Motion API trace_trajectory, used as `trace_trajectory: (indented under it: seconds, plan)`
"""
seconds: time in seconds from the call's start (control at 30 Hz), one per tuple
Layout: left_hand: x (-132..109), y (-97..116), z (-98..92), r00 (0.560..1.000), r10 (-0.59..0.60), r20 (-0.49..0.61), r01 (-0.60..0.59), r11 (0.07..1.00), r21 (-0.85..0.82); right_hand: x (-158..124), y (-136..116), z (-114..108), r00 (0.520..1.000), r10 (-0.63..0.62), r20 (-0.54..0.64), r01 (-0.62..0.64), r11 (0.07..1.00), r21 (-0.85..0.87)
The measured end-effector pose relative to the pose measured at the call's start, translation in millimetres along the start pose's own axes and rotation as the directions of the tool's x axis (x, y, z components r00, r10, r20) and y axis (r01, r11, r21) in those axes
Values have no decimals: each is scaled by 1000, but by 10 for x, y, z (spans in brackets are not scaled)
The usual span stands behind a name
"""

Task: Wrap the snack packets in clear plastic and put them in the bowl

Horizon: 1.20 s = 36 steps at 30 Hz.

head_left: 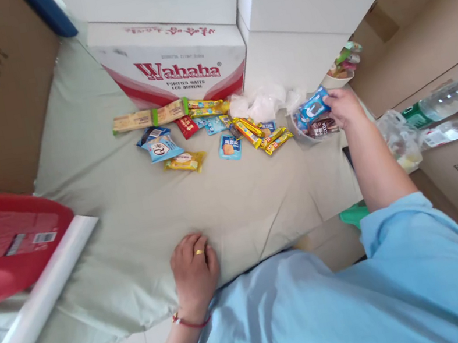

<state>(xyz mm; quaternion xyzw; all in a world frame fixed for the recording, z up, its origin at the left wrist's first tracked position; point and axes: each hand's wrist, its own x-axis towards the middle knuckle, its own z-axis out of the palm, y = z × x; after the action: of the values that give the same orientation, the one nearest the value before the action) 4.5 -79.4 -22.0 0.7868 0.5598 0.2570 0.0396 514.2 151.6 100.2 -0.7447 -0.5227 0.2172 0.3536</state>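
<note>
shirt (345,304) - light blue | ring (199,252) - gold | wrist cord (189,322) - red

at the right of centre in the frame, our right hand (344,105) grips a blue snack packet (313,108) over a small white bowl (310,134) holding a brown packet. our left hand (193,269) lies flat on the pale green cloth (130,212) at lower centre. loose snack packets (213,130) are scattered in front of a wahaha box (174,63) at upper centre. water bottles (450,103) lie at the right edge, and a red stool (6,240) at the left.
</note>
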Motion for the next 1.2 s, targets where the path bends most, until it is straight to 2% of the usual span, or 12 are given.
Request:
trace_trajectory:
  seconds: [0.13, 0.3, 0.4, 0.5, 0.57, 0.67, 0.73, 0.8, 0.9, 1.0, 1.1, 1.2]
  plan:
    - [6, 12, -10, 1000, 27, -7, -27, 1000, 10, 209, -50, 132, 987, 160, -5, -158, 964, -212]
    - [10, 27, -21, 1000, 8, -3, -8, 1000, 3, 54, -146, 281, 1000, 0, -28, -17, 781, -625]
    - [9, 30, -29, 1000, 12, 3, -12, 1000, -4, -26, -271, 260, 996, -62, -60, 2, 710, -704]
    - [9, 25, -36, 1000, 19, 6, -19, 1000, -11, -16, -522, 275, 973, -211, -92, 77, 675, -734]
    - [10, 21, -41, 1000, 20, 3, -20, 1000, -16, 27, -723, 376, 944, -329, -10, 225, 667, -710]
    - [10, 19, -50, 1000, 24, -14, -24, 999, -28, 99, -943, 666, 843, -449, 295, 527, 582, -620]
    - [4, 19, -55, 999, 25, -24, -26, 999, -42, 135, -991, 882, 759, -460, 461, 650, 504, -569]
    - [-8, 17, -56, 1000, 17, -23, -18, 998, -61, 161, -975, 1049, 747, -400, 531, 665, 462, -587]
    - [-31, 5, -43, 1000, -7, -12, 6, 995, -104, 189, -924, 1133, 825, -276, 493, 562, 496, -662]
    - [-54, -16, -27, 999, -38, -7, 36, 987, -156, 173, -931, 1031, 873, -267, 407, 479, 625, -616]
    - [-64, -22, -47, 995, -92, -37, 81, 969, -232, 33, -991, 853, 924, -274, 268, 366, 837, -407]
    - [-2, 34, -117, 978, -206, -39, 178, 914, -364, -299, -1029, 735, 973, -179, 143, 182, 983, -8]
